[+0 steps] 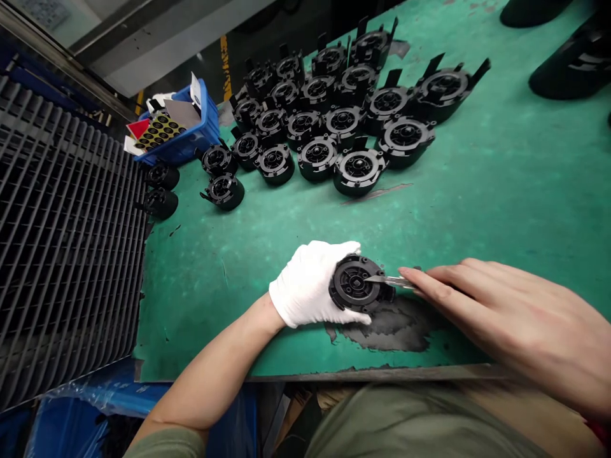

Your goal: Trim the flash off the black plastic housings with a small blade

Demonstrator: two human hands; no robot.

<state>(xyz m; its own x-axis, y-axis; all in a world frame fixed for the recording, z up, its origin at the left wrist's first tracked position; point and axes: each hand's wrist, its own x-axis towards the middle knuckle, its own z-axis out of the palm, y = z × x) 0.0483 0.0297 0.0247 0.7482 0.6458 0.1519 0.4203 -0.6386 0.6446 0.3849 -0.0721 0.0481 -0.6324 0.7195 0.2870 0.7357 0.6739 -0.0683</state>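
A round black plastic part [352, 298] with ribs and a small raised centre is held low over the near part of the green table. My left hand [310, 285], in a white glove, wraps around its left side with thumb and fingers on opposite edges. Bare and coming in from the right, my right hand [496, 312] is closed around a scalpel-like knife [389, 280]. The pointed metal blade reaches over the part's face near its centre; whether it touches cannot be made out. The knife's handle is mostly hidden by the fingers.
Several similar black round parts [317, 158] stand grouped at the back of the green table [458, 210]. A blue bin [209, 121] with papers and sticker sheets is at the back left. A dark slatted rack [62, 222] borders the left side. Larger black pieces [573, 70] lie far right.
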